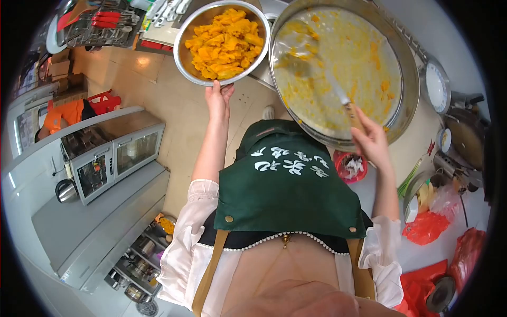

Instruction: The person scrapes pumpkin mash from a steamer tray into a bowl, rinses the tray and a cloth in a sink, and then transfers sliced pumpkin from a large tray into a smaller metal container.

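My left hand (219, 100) grips the lower rim of a metal bowl (180, 55), tilted slightly toward me and heaped with orange cooked chunks (227, 45) that look like pumpkin. In my right hand (371, 138) is the wooden handle of a long metal scoop (346, 100). The scoop's round head lies over a large round metal pot (410, 95), and blur hides whether it is a ladle or a skimmer. Cloudy pale liquid (348, 58) with orange bits fills much of the pot. The bowl stands just left of the pot's rim.
A red basin (351, 166) with whitish scraps sits below the pot. Pans and a white bowl (435, 87) line the right side, with red plastic bags (425, 227) below. A glass-door cabinet (113, 164) and a kettle (66, 190) are at left. An orange-clothed person (66, 116) is behind.
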`<state>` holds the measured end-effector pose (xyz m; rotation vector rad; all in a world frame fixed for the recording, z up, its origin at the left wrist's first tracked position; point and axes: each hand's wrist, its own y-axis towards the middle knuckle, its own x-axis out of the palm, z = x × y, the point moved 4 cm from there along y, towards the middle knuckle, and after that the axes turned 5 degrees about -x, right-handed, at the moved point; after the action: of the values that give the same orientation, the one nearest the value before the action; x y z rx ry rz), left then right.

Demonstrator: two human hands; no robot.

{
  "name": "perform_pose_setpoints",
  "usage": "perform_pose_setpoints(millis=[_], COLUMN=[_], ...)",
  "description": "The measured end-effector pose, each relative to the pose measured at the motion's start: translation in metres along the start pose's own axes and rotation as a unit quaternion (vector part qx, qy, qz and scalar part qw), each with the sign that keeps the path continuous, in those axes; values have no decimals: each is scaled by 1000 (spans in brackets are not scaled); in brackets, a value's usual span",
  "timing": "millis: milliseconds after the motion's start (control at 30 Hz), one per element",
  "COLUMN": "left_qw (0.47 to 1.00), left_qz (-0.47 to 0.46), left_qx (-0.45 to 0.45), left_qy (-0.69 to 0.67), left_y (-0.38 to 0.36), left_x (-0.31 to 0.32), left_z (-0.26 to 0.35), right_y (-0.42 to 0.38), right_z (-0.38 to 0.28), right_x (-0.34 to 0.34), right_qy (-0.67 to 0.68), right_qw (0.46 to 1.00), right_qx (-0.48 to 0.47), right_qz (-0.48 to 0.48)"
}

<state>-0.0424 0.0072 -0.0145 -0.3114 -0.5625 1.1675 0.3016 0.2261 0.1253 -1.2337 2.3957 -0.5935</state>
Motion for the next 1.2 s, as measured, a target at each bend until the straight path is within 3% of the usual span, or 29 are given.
perform_pose_setpoints(millis=[100, 200, 300, 467, 667, 767, 833, 900, 1000, 1100, 1200], left_qw=[1000, 1000, 1000, 1000, 1000, 1000, 1000, 1000, 1000, 1000, 1000], left_qz=[-3, 2, 10, 13, 14, 13, 11, 7, 4, 1, 6], left_qx=[-5, 3, 7, -5, 3, -4, 0, 0, -2, -6, -10], left_qy=[3, -7, -5, 4, 1, 3, 5, 5, 1, -1, -1], left_y=[2, 4, 5, 4, 5, 6, 5, 6, 8, 9, 11], left_x=[-2, -6, -8, -4, -4, -4, -4, -4, -6, -8, -11], left_z=[-2, -3, -3, 0, -2, -1, 0, -2, -3, -5, -3], right_y=[-19, -36, -45, -60, -85, -87, -88, -89, -78, -67, -53], right_z=[16, 17, 35, 40, 11, -3, 23, 33, 22, 23, 8], right_x=[-31, -25, -5, 22, 15, 8, 5, 3, -5, -6, -6], right_qy=[-31, -92, -165, -251, -325, -192, -74, 52, 260, 365, 349], right_qw=[1000, 993, 983, 957, 935, 974, 992, 995, 935, 897, 921], right_qx=[-3, 58, 29, -129, -111, -77, -74, 6, 199, 210, 123], right_qz=[-3, -44, -70, -67, -92, -91, -73, -86, -135, -135, -122])
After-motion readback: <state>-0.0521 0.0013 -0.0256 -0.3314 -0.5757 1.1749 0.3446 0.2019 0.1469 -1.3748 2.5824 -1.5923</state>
